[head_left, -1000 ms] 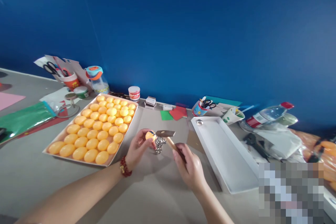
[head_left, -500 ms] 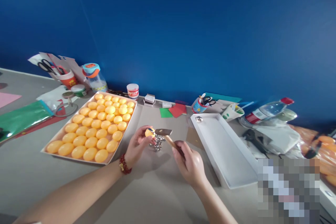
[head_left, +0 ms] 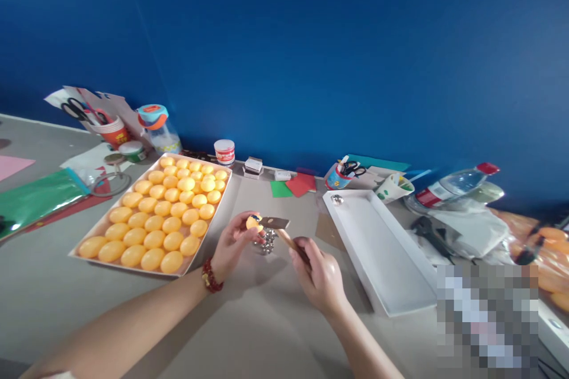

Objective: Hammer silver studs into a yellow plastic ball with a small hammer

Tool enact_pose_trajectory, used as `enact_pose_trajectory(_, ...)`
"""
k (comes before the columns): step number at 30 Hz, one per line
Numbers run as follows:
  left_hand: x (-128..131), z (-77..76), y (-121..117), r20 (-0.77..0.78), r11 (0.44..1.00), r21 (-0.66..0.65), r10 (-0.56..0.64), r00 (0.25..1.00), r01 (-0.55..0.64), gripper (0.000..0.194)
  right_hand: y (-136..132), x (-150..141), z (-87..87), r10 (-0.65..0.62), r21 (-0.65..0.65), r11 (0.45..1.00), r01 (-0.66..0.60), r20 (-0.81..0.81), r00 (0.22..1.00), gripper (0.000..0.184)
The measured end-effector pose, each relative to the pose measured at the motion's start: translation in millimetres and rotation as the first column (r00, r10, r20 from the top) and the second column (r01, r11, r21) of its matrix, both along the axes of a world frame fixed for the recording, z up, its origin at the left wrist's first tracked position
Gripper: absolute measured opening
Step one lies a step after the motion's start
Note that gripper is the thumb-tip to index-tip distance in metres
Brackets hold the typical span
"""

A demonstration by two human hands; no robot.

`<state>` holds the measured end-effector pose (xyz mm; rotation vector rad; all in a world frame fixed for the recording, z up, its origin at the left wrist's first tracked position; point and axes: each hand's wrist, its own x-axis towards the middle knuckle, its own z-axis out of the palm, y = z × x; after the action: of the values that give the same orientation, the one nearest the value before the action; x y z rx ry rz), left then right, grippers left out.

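My left hand (head_left: 232, 247) pinches an orange ping-pong ball (head_left: 253, 224) between thumb and fingers, above the table. A dark patch shows on the ball's upper side; whether it is a hole I cannot tell. My right hand (head_left: 320, 277) is wrapped round the wooden handle of a small hammer (head_left: 276, 223). Its dark metal head points left and reaches the ball's right side, apparently touching it. Just below and behind lies a cluster of shiny steel balls (head_left: 268, 243), partly hidden by the left fingers and the hammer.
To the left stands a shallow box (head_left: 183, 273) filled with orange balls. On the right lies a long white tray (head_left: 382, 260) with a few steel balls (head_left: 337, 199) in its far corner. Coloured paper (head_left: 302, 184), a pen cup (head_left: 336, 177) and a bottle (head_left: 453, 186) line the back.
The hammer and my right hand have shifted slightly left, closer to the ball. The ball has turned a little in my left fingers.
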<state>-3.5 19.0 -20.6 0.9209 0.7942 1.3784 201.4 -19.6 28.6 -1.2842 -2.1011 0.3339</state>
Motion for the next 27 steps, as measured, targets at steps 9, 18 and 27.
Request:
enact_pose_trajectory(9, -1.2, -5.3, 2.0, 0.017, 1.000, -0.007, -0.014, 1.000, 0.014, 0.031, 3.7, -0.9, -2.6, -0.032, -0.018, 0.999, 0.033, 0.070, 0.997, 0.014)
enact_pose_trajectory(18, 0.6, -3.1, 0.3, 0.026, 1.000, -0.001, -0.023, 0.999, 0.023, 0.029, 2.3, -1.1, -1.5, -0.030, -0.016, 0.999, 0.031, 0.066, 0.997, 0.014)
enact_pose_trajectory(27, -0.7, -6.1, 1.5, 0.024, 1.000, 0.005, -0.019, 1.000, 0.019, 0.029, 2.7, 0.3, -3.1, -0.025, -0.014, 1.000, 0.026, 0.073, 0.997, 0.014)
